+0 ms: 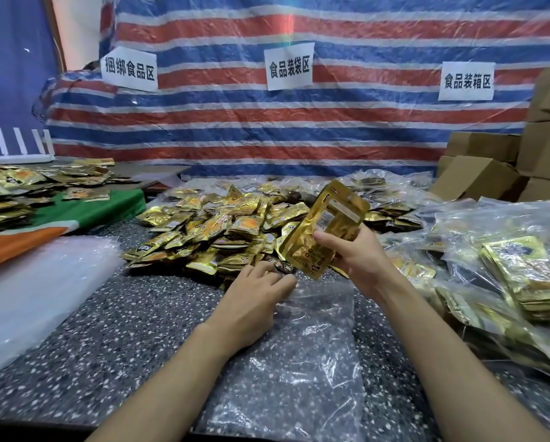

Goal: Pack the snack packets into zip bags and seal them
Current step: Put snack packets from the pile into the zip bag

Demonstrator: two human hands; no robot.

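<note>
My right hand grips a stack of gold snack packets, held tilted above the table. My left hand reaches forward to the near edge of a big heap of loose gold packets, its fingertips on a dark packet. A clear zip bag lies flat on the speckled table under and between my forearms; its far edge is right by my left hand.
Filled clear bags of packets pile up on the right. A stack of clear bags lies at left beside a green and orange cloth. More packets sit far left. Cardboard boxes stand back right, a striped tarp behind.
</note>
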